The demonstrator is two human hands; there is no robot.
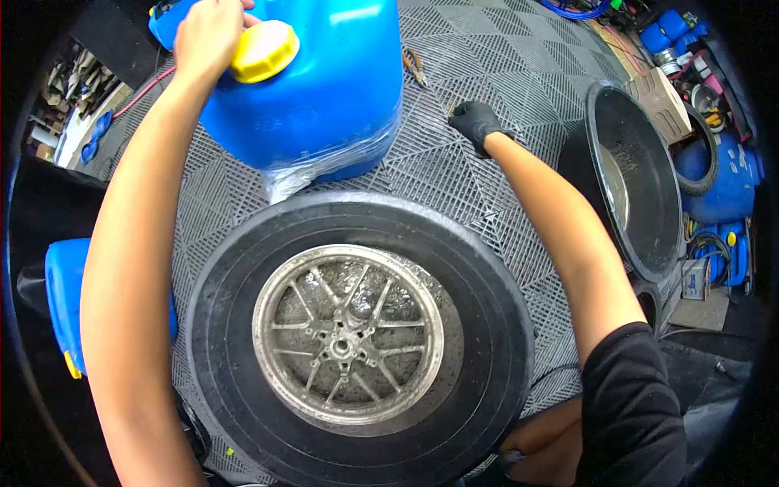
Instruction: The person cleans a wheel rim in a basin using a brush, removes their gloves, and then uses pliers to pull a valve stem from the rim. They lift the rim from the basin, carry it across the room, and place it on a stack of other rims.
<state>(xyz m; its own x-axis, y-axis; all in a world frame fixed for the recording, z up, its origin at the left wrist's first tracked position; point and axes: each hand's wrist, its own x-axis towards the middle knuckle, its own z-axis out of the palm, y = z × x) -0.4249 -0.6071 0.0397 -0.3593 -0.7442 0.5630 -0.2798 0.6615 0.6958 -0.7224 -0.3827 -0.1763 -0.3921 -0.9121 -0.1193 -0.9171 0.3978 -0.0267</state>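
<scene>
A large blue jerrycan (pixel 324 97) with a yellow screw cap (pixel 265 52) stands at the top, clear plastic film (pixel 316 166) wrapped round its lower part. My bare left hand (pixel 209 36) is curled at the can's top beside the cap, apparently round its handle; part of the fingers is cut off by the frame. In a black glove, my right hand (pixel 475 123) is closed over the floor, right of the can; what it holds, if anything, is hidden. Below, a grey spoked wheel rim (pixel 347 334) lies in a round black tub (pixel 495 325) with some wet liquid.
Pliers (pixel 415 68) lie on the grey tiled floor (pixel 454 49) beside the jerrycan. A second black tub (pixel 596 162) is at the right, near a tyre (pixel 704 154) and a blue drum (pixel 718 183). Another blue can (pixel 65 284) stands at the left.
</scene>
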